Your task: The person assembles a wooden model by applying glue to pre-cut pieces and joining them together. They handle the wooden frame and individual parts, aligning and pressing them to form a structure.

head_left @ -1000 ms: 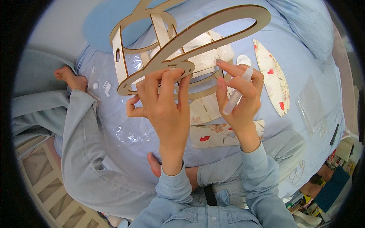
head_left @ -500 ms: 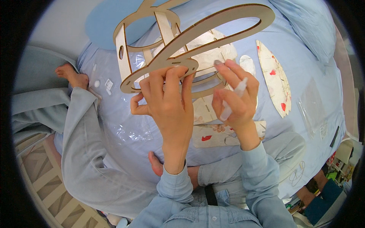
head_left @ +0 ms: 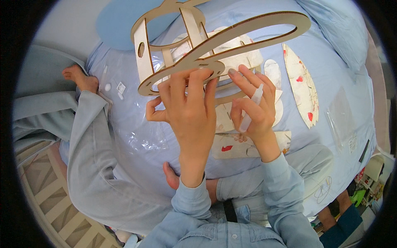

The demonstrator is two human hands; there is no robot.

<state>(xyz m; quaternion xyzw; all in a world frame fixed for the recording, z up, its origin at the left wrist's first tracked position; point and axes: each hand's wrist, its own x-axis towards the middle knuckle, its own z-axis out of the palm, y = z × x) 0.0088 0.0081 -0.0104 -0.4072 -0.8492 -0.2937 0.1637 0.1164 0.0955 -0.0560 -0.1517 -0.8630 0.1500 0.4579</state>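
Note:
A large frame of thin plywood pieces (head_left: 142, 49), with a long looped panel sticking out to the upper right, is held up in front of me. My left hand (head_left: 186, 99) grips its near rounded panel from below, fingers curled over the edge; the fingertips are partly hidden. Between the thumb and fingers of my right hand (head_left: 256, 105) sits a slim translucent white tube (head_left: 252, 107), perhaps a glue tube. That hand's index and middle fingers stretch toward the frame's right side, close to its edge; whether they touch it I cannot tell.
Patterned pale sheets with red spots, one leaf-shaped (head_left: 300, 84) and one flat (head_left: 231, 145), lie on the blue bedsheet (head_left: 198, 165). Clear plastic bags (head_left: 142, 136) and small white pieces (head_left: 108, 87) lie left. Another person's leg and foot (head_left: 80, 78) are at the far left.
The plywood frame has shifted a little to the right with my left hand. In my right hand the tube stands slightly more upright, and that hand has moved slightly left.

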